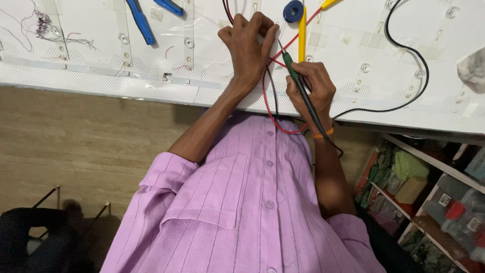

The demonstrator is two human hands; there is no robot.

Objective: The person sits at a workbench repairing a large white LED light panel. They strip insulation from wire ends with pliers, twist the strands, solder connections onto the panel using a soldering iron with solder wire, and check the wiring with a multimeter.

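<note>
Soldering iron (298, 83) gripped in right hand (309, 87), tip just beside left hand (249, 43), fingers curled, pressing white panel (91, 60)

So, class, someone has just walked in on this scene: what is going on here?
A person in a lilac striped shirt leans over a white panel. The right hand holds a green-handled soldering iron, its tip pointing at the spot where the left hand presses on the panel. Red and black wires run under the hands. Blue-handled pliers and a yellow probe lie nearby.
</note>
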